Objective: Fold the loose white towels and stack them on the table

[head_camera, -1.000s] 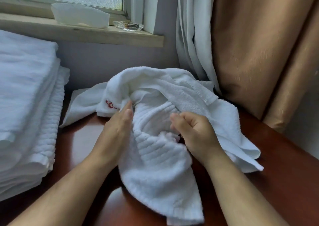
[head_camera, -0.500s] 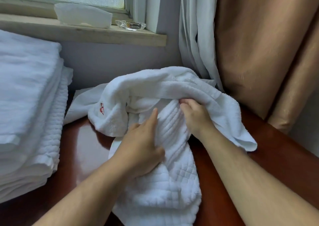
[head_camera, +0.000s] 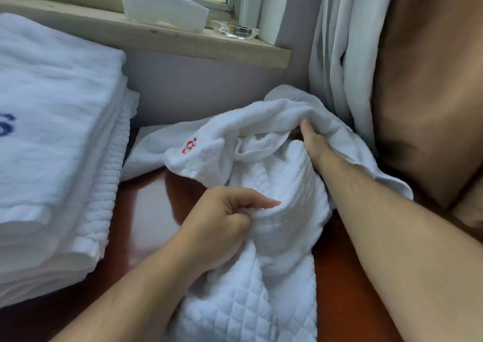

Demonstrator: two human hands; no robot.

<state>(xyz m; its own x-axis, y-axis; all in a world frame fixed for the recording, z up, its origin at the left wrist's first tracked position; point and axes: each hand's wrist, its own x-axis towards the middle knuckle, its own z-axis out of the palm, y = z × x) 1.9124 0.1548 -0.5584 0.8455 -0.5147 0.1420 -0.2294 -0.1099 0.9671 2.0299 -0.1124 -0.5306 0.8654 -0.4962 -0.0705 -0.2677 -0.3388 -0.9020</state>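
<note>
A loose quilted white towel (head_camera: 261, 284) trails from the heap toward the front edge of the red-brown table (head_camera: 154, 211). My left hand (head_camera: 222, 221) pinches a fold of it near its middle. Behind it lies a crumpled terry towel with a small red logo (head_camera: 209, 150). My right hand (head_camera: 311, 145) reaches far into the heap under that terry towel, and its fingers are mostly buried in cloth. A tall stack of folded white towels (head_camera: 57, 137) stands at the left.
A wooden window sill (head_camera: 156, 41) behind carries a white plastic tub (head_camera: 164, 12) and a glass dish (head_camera: 235, 29). White curtains (head_camera: 339, 54) and a tan drape (head_camera: 431, 80) hang at the right, touching the towel heap.
My right hand has pushed deeper and farther back into the heap. My left hand, which lay flat on the quilted towel, has curled and now pinches a fold of it. The view has shifted closer.
</note>
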